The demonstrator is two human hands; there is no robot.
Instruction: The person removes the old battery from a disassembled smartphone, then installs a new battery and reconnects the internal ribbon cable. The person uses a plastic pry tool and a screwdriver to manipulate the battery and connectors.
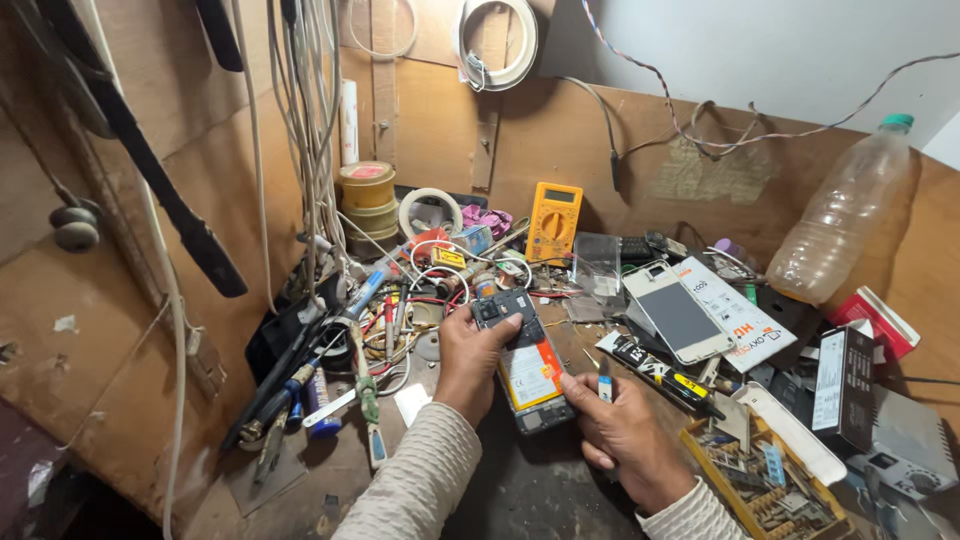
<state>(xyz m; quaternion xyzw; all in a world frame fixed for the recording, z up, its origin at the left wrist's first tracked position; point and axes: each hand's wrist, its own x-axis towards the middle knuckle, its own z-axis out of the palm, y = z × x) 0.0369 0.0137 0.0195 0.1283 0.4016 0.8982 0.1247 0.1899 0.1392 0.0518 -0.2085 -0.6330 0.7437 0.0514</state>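
An opened phone with its back cover off lies on the dark bench, its battery and circuit board showing. My left hand grips its left edge near the top. My right hand rests at the phone's lower right corner and pinches a small blue-tipped tool upright between the fingers. Both sleeves are cream ribbed knit.
A white phone lies face up to the right, a yellow multimeter stands at the back, a plastic bottle leans far right. Screwdrivers and tweezers crowd the left, a parts tray sits lower right. Cables hang at upper left.
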